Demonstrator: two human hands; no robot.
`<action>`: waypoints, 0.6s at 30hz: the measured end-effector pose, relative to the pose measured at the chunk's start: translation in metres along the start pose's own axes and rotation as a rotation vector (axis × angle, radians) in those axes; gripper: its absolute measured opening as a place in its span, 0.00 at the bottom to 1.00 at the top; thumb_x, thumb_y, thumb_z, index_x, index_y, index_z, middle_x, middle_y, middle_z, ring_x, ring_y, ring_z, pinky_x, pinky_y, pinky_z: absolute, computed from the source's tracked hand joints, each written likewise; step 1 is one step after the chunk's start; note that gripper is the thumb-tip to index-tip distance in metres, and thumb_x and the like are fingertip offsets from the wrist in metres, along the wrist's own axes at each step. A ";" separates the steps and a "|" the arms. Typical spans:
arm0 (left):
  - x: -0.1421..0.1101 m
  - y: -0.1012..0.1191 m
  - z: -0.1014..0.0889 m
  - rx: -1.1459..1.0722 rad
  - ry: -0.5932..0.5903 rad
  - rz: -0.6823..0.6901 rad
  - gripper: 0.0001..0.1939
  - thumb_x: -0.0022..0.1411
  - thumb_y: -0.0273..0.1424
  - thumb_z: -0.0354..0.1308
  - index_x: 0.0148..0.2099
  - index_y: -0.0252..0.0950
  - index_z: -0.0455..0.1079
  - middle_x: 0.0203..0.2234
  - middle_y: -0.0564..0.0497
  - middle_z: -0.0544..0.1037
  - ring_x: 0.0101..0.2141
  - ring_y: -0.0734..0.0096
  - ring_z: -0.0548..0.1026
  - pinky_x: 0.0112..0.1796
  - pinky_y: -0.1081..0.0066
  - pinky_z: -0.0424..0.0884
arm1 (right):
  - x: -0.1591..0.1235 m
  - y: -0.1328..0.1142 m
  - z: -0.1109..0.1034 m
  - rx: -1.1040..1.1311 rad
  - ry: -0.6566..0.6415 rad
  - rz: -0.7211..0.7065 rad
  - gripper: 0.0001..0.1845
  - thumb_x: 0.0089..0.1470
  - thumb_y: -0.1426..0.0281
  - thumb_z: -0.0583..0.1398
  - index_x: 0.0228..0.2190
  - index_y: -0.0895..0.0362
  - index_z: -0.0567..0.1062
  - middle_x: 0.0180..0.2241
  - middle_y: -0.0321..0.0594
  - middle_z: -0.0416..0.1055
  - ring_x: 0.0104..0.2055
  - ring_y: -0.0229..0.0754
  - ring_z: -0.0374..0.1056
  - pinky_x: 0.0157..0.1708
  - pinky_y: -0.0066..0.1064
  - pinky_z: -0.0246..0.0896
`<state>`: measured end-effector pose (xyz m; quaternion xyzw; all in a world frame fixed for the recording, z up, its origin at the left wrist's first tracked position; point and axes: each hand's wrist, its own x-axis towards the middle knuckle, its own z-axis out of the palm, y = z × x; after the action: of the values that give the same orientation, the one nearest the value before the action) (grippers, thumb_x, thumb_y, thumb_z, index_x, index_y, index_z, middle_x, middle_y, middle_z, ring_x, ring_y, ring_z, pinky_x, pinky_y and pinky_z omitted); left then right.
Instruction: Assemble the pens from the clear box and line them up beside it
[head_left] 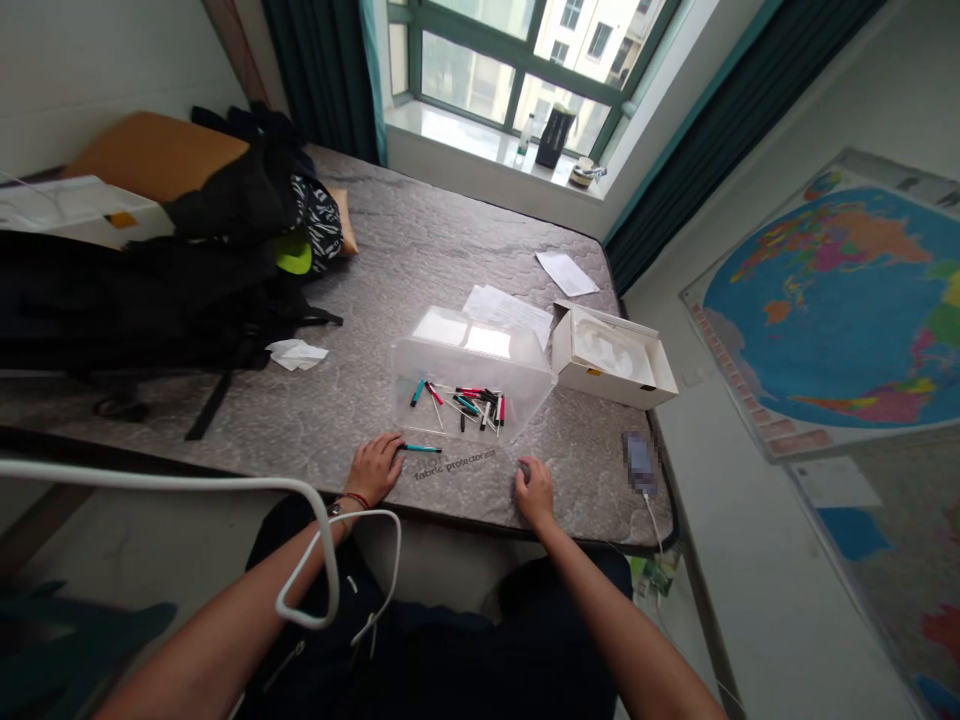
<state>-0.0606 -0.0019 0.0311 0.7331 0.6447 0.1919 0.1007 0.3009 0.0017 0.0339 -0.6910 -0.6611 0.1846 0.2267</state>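
Left grip (373,468) touches teal pen (421,449) beside clear tub (472,352) of pens (469,402).

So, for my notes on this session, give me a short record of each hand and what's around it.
Left hand: fingertips at a teal pen
Right hand: resting on the mattress, nothing clearly held
Nearest container: clear plastic box, holding pen parts
Beside it: white box
Behind it: papers
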 end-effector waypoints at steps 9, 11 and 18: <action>0.001 0.022 -0.002 -0.049 -0.031 -0.040 0.09 0.65 0.35 0.53 0.42 0.43 0.73 0.40 0.47 0.76 0.43 0.58 0.70 0.43 0.61 0.66 | 0.031 -0.093 0.051 0.352 -0.435 -0.040 0.15 0.51 0.67 0.62 0.41 0.57 0.76 0.30 0.37 0.75 0.31 0.40 0.71 0.37 0.32 0.65; -0.005 0.025 -0.006 -0.101 -0.038 -0.005 0.08 0.65 0.35 0.53 0.42 0.43 0.73 0.39 0.48 0.76 0.43 0.60 0.70 0.44 0.62 0.66 | 0.030 -0.102 0.059 0.441 -0.445 0.006 0.14 0.53 0.65 0.61 0.40 0.57 0.76 0.28 0.36 0.75 0.29 0.40 0.71 0.33 0.31 0.66; -0.015 0.029 -0.018 -0.226 0.030 -0.004 0.10 0.66 0.37 0.53 0.43 0.42 0.74 0.38 0.48 0.77 0.42 0.62 0.73 0.44 0.63 0.69 | 0.032 -0.119 0.056 0.676 -0.506 0.137 0.16 0.51 0.59 0.61 0.36 0.58 0.75 0.27 0.39 0.75 0.26 0.41 0.72 0.24 0.30 0.67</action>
<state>-0.0430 -0.0227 0.0564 0.7128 0.6218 0.2743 0.1734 0.1732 0.0402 0.0555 -0.5531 -0.5507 0.5693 0.2583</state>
